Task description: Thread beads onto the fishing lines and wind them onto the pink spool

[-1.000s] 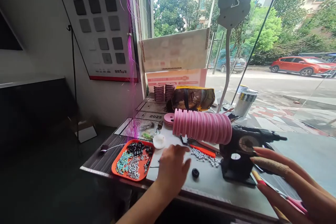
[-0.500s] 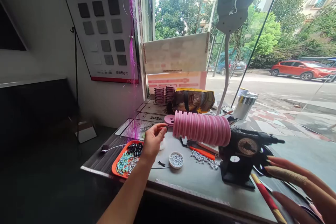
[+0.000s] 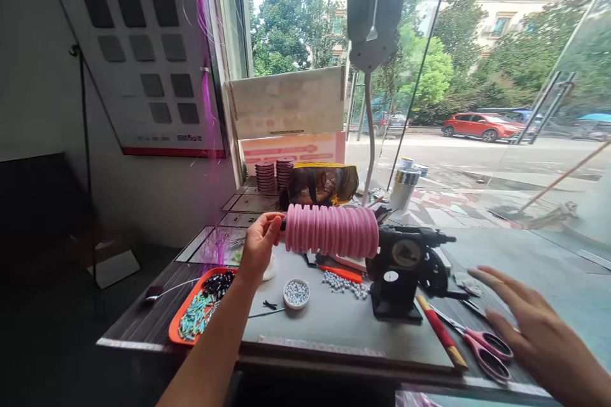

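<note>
A row of pink ribbed spools (image 3: 331,231) sits along the shaft of a black winding machine (image 3: 397,276). At the row's left end, my left hand (image 3: 260,247) pinches a small black end piece (image 3: 283,224) of the shaft; its fingers partly cover it. My right hand (image 3: 534,324) is open with fingers spread, right of the machine's gear wheel (image 3: 434,272) and above the pink-handled scissors (image 3: 487,346). It holds nothing.
An orange tray (image 3: 174,324) of small parts stands at the left. A round dish (image 3: 296,305) of grey beads, loose beads (image 3: 344,283) and an orange-handled tool (image 3: 340,274) lie below the spools. A red-wrapped stick (image 3: 442,334) crosses the front edge. Glass rises behind.
My left hand has come up against the row's left end and grips the black piece there. My right hand has moved away from the machine's gear wheel. The view has turned right.
</note>
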Motion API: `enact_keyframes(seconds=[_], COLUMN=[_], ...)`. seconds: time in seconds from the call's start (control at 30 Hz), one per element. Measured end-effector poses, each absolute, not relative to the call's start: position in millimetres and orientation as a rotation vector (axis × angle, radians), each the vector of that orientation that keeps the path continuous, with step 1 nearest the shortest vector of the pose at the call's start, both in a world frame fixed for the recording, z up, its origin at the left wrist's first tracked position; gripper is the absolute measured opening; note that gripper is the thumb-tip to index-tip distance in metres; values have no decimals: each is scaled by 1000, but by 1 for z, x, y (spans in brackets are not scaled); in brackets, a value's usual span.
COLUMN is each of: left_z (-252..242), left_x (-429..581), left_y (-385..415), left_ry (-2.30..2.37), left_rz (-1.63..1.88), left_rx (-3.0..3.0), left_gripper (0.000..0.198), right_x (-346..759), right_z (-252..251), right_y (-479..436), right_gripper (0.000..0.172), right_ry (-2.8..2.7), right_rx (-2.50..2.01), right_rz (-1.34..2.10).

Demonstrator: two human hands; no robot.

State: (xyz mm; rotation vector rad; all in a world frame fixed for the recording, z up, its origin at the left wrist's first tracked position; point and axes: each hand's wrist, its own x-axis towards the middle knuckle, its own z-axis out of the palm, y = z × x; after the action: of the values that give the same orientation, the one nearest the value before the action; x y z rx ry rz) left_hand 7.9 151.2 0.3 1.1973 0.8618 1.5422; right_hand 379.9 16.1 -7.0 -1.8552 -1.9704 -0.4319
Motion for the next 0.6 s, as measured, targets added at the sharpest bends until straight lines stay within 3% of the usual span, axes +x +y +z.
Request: enact_keyframes(seconds=[0.1, 0.2, 0.4, 0.5, 0.6], left_z=[4, 6, 1, -2, -3], left_x=[9, 10, 12, 15, 15], left_y=[151, 150, 154, 156, 156], left_ry=[855, 846, 812, 784, 763], left_rz=[1497, 1486, 1486, 1497, 1503], left_rx=[1242, 1252, 1219, 1180, 1167], left_gripper=[37, 35, 37, 40, 38], right_x=[380, 381, 395, 391, 379], right_z=[-28, -36, 23, 55, 54], right_y=[28, 31, 17, 38, 71], right_gripper=[39, 31, 23, 30, 32], right_ry=[-2136, -2128, -2126, -2073, -2063], right_rx=[-1869, -1902, -1733, -1717, -1743], right_rz=[-370, -299, 130, -85, -285])
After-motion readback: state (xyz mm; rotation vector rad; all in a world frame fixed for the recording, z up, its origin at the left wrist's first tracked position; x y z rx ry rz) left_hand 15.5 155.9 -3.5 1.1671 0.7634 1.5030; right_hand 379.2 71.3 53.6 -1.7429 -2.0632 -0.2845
